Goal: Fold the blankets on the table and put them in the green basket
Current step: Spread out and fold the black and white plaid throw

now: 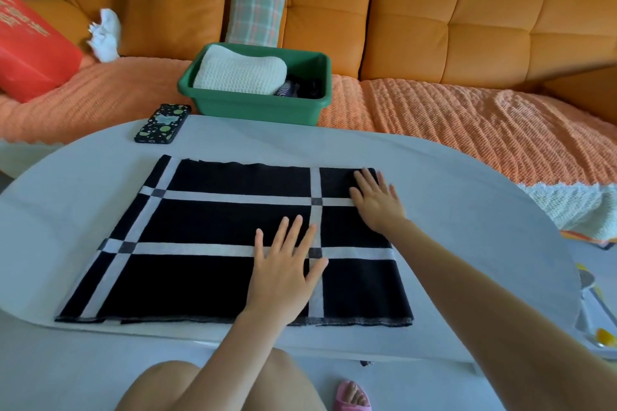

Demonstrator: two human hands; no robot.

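flat now, both hands pressing black blanket

place: home living room | orange sofa at 12 o'clock, knit throw on seat | white table centre | pink slipper at 6 o'clock

- White oval table — a black blanket with white stripes lies flat across its middle.
- A phone in a spotted case sits at the table's far left edge, apart from the blanket.
- Orange-covered sofa seat behind the table — the green basket stands on it.
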